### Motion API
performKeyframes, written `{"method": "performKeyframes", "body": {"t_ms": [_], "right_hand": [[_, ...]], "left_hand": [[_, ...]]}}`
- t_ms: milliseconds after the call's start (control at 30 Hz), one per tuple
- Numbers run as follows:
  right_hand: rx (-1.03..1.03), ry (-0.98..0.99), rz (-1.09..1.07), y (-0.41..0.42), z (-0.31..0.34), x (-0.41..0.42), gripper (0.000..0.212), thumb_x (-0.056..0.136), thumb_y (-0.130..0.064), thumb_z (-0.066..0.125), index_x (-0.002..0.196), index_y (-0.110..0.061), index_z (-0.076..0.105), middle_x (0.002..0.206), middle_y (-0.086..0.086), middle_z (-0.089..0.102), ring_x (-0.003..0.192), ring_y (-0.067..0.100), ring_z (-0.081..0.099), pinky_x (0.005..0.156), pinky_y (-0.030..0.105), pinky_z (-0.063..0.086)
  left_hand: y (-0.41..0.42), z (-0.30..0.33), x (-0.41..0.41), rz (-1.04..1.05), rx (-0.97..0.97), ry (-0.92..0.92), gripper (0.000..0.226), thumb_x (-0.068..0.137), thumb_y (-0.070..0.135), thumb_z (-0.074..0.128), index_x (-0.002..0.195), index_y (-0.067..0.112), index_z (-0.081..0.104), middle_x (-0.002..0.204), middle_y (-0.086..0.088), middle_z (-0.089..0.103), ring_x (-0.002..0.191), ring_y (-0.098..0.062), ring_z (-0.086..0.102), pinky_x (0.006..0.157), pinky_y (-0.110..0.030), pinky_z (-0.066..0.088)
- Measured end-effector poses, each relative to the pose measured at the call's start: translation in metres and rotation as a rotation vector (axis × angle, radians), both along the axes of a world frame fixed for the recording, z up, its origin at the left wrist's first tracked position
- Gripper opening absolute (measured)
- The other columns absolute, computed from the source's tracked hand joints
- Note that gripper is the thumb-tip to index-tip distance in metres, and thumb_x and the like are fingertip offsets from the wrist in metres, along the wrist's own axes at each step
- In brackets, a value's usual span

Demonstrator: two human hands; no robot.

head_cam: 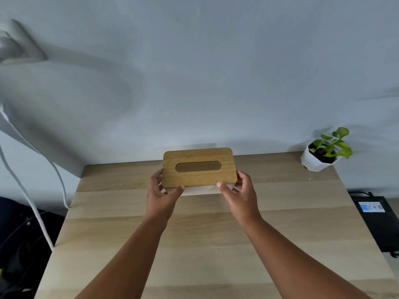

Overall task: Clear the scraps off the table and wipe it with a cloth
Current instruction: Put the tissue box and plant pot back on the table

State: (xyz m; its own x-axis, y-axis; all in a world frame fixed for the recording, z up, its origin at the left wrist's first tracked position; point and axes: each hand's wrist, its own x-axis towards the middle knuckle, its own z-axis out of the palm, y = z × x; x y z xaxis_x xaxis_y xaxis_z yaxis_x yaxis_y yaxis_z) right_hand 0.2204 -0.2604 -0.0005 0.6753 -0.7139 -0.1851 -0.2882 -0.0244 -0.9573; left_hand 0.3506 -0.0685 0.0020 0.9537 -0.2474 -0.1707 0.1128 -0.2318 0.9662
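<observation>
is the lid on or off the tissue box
On: the wooden lid sits flat atop the white tissue box, held between both hands.

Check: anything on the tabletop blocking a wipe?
Yes. The tissue box, gripped by left hand and right hand, sits mid-rear on the table; the potted plant occupies the back right corner.
</observation>
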Motion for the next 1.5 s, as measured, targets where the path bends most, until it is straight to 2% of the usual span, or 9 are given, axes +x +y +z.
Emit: {"method": "performKeyframes", "body": {"t_ms": [133,300,600,733,900,1067,1267,1400,1500], "right_hand": [[-0.001,0.014,0.011,0.014,-0.007,0.019,0.064,0.087,-0.04,0.081,0.14,-0.026,0.048,0.135,-0.005,0.059,0.124,0.014,0.057,0.104,0.035,0.052],[-0.01,0.027,-0.002,0.026,-0.016,0.042,0.059,0.086,-0.039,0.082,0.133,-0.035,0.047,0.131,-0.009,0.058,0.118,0.01,0.057,0.093,0.023,0.048],[-0.007,0.062,0.0,0.027,-0.033,0.071,0.063,0.085,-0.044,0.081,0.136,-0.034,0.046,0.132,-0.008,0.057,0.119,0.009,0.057,0.091,0.021,0.047],[-0.006,0.059,-0.005,0.028,-0.038,0.078,0.061,0.085,-0.043,0.082,0.134,-0.034,0.047,0.131,-0.007,0.058,0.119,0.011,0.057,0.092,0.023,0.048],[-0.007,0.07,0.005,0.028,-0.044,0.082,0.064,0.085,-0.045,0.081,0.137,-0.032,0.047,0.132,-0.008,0.058,0.12,0.01,0.057,0.093,0.023,0.048],[-0.005,0.059,0.004,0.028,-0.047,0.085,0.063,0.085,-0.044,0.081,0.137,-0.032,0.048,0.133,-0.008,0.059,0.122,0.012,0.058,0.098,0.029,0.052],[0.0,0.054,0.0,0.028,-0.045,0.086,0.058,0.086,-0.044,0.081,0.13,-0.039,0.045,0.132,-0.01,0.059,0.119,0.006,0.057,0.096,0.025,0.05],[0.009,0.049,-0.005,0.028,-0.045,0.087,0.057,0.086,-0.041,0.081,0.13,-0.039,0.045,0.133,-0.009,0.058,0.12,0.007,0.057,0.094,0.021,0.047],[0.003,0.051,0.001,0.028,-0.047,0.087,0.057,0.087,-0.043,0.08,0.131,-0.039,0.044,0.133,-0.009,0.058,0.121,0.008,0.057,0.094,0.021,0.046]], "left_hand": [[0.015,-0.006,0.018,0.004,0.006,0.005,0.071,0.077,0.017,0.088,0.134,0.041,0.052,0.126,0.015,0.064,0.107,0.008,0.063,0.084,-0.017,0.051],[0.026,-0.015,0.039,0.005,0.015,0.01,0.07,0.078,0.015,0.086,0.133,0.04,0.051,0.127,0.014,0.064,0.108,0.006,0.064,0.079,-0.011,0.052],[0.028,-0.028,0.069,0.008,0.006,0.053,0.07,0.079,0.015,0.086,0.134,0.04,0.051,0.124,0.016,0.064,0.105,0.009,0.063,0.073,-0.005,0.051],[0.028,-0.032,0.076,0.014,0.015,0.061,0.071,0.079,0.017,0.086,0.135,0.04,0.05,0.126,0.015,0.063,0.107,0.007,0.062,0.076,-0.008,0.051],[0.03,-0.037,0.08,0.017,0.016,0.076,0.073,0.077,0.02,0.087,0.136,0.041,0.05,0.127,0.016,0.063,0.108,0.005,0.063,0.085,-0.019,0.052],[0.029,-0.04,0.081,0.016,0.012,0.086,0.074,0.074,0.025,0.087,0.135,0.044,0.049,0.128,0.016,0.062,0.112,0.002,0.062,0.087,-0.019,0.052],[0.026,-0.043,0.084,0.012,0.002,0.088,0.075,0.07,0.029,0.085,0.135,0.042,0.05,0.126,0.017,0.064,0.111,0.003,0.064,0.09,-0.024,0.053],[0.025,-0.045,0.085,0.006,0.008,0.09,0.075,0.071,0.031,0.085,0.135,0.043,0.049,0.124,0.019,0.063,0.109,0.005,0.064,0.089,-0.022,0.053],[0.025,-0.046,0.086,0.004,0.014,0.089,0.075,0.071,0.033,0.084,0.136,0.044,0.049,0.125,0.018,0.063,0.109,0.005,0.064,0.092,-0.026,0.053]]}}
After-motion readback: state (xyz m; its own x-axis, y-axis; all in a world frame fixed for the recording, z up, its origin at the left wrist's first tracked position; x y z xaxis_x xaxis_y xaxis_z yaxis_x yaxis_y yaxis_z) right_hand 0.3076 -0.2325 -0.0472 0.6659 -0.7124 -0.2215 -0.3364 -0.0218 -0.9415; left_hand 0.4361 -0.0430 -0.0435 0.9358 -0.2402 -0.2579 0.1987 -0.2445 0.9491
